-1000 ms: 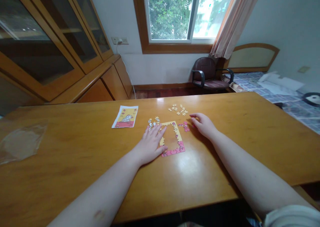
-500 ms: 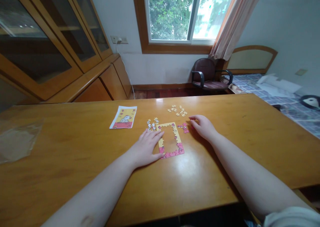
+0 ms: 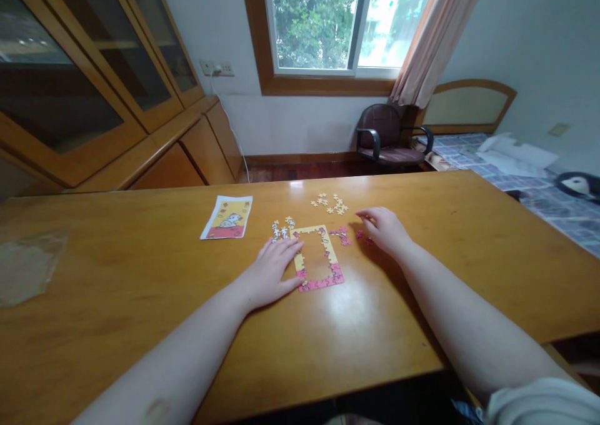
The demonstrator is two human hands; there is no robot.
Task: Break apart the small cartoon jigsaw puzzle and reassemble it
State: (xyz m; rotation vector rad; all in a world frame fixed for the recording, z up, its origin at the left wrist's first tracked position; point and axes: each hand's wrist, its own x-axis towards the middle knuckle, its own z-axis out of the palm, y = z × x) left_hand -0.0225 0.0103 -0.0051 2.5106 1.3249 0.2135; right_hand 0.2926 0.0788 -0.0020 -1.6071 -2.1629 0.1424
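Note:
A jigsaw puzzle border point(image 3: 333, 252), yellow above and pink below, lies assembled on the table with its middle unfilled. My left hand point(image 3: 273, 271) rests flat on its left side, fingers spread. My right hand point(image 3: 383, 228) hovers just right of the pink puzzle pieces point(image 3: 344, 235), its thumb and fingers curled close; whether a piece is between them is too small to see. A few loose pink pieces point(image 3: 360, 234) lie beneath this hand. White patterned pieces point(image 3: 283, 230) sit by my left fingertips. Yellow pieces point(image 3: 336, 207) are scattered beyond the border.
A picture sheet point(image 3: 228, 217) of a white animal on yellow and pink lies left of the puzzle. Clear plastic wrapping point(image 3: 30, 265) is at the table's left end. Past the wooden table point(image 3: 375, 325) stand a chair point(image 3: 387, 137), a bed point(image 3: 473, 153) and a glass-door cabinet point(image 3: 112, 81).
My right hand has lifted slightly, uncovering loose pink pieces under it. My left hand stays on the border. The whole view has shifted a little.

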